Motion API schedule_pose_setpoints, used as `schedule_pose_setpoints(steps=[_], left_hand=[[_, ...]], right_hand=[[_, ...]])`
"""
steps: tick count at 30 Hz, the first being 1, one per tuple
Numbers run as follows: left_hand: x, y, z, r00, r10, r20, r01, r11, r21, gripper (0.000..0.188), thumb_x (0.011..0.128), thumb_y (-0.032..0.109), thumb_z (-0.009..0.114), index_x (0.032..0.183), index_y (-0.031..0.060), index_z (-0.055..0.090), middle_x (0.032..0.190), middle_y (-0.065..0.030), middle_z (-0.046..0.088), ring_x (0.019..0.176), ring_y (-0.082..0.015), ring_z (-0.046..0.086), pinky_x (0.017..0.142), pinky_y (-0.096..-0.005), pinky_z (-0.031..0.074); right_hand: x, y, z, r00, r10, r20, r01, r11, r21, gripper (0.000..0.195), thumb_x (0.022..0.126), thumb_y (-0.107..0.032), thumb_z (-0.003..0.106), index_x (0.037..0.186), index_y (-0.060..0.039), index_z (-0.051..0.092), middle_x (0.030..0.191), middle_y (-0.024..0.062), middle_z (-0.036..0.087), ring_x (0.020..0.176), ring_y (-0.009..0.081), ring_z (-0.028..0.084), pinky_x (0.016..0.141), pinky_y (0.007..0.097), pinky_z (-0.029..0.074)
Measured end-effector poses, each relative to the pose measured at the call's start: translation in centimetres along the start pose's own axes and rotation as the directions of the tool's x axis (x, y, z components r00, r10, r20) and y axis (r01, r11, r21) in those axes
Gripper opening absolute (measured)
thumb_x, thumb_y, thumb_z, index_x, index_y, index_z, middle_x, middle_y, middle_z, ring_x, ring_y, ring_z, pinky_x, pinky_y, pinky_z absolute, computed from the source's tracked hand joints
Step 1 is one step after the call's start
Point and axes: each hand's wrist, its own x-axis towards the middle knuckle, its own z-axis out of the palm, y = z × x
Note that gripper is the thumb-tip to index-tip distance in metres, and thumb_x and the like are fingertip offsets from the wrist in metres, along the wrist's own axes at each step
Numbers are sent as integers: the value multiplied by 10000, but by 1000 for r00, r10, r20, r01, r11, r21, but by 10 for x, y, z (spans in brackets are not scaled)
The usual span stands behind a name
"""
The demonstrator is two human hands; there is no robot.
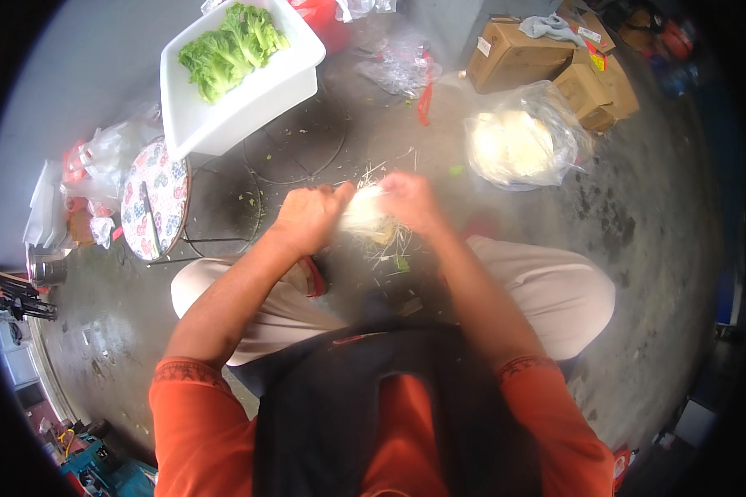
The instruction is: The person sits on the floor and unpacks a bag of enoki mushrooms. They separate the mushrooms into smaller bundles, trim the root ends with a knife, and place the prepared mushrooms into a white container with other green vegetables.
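Between my hands is a pale bundle of thin strands, which looks like enoki mushrooms. My left hand grips it from the left, thumb towards the top. My right hand is blurred, with its fingers curled against the bundle's right side. Loose trimmings of thin pale strands lie on the floor just below and around the bundle. Ahead to the right, an open clear plastic bag holds more pale clumps, too bright to make out in detail.
A white tub holds leafy lettuce at upper left. Beside it, a knife lies on a round patterned stool. Cardboard boxes stand at upper right. Crumpled plastic and leaf scraps litter the concrete floor.
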Motion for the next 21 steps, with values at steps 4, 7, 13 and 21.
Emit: schedule_pose_setpoints(steps=[4, 7, 13, 21], left_hand=[[-8, 8, -11, 998, -2, -61, 3, 1000, 19, 331, 748, 51, 550, 1074, 60, 495, 837, -190, 632, 716, -364, 645, 617, -446, 514], [-4, 1, -11, 1000, 18, 2, -18, 999, 49, 332, 754, 64, 550, 1081, 69, 494, 850, -187, 633, 735, -356, 648, 627, -443, 517], [-7, 11, -31, 996, -41, -85, 47, 997, 68, 461, 684, 30, 603, 1133, 96, 520, 811, -168, 633, 726, -367, 635, 623, -449, 516], [-17, 14, -39, 998, -47, -45, 54, 986, 158, 335, 750, 74, 564, 1079, 79, 501, 845, -168, 641, 757, -343, 651, 645, -430, 520]], right_hand=[[1, 10, -15, 985, 38, -171, -82, 964, -253, 209, 756, -30, 692, 964, -37, 685, 928, 52, 662, 833, 128, 627, 678, 271, 506], [-10, -31, -1, 1000, 24, 1, -24, 999, 41, 182, 742, -34, 691, 923, -45, 700, 960, 56, 643, 870, 138, 609, 726, 272, 491], [-10, -35, 5, 914, -402, 53, 388, 831, -399, 369, 718, -46, 712, 1083, -67, 659, 989, 40, 621, 902, 147, 582, 819, 294, 476], [-11, -49, 4, 906, -380, 189, 417, 878, -235, 281, 684, -66, 700, 965, -67, 704, 1027, 66, 626, 825, 175, 603, 745, 296, 509]])
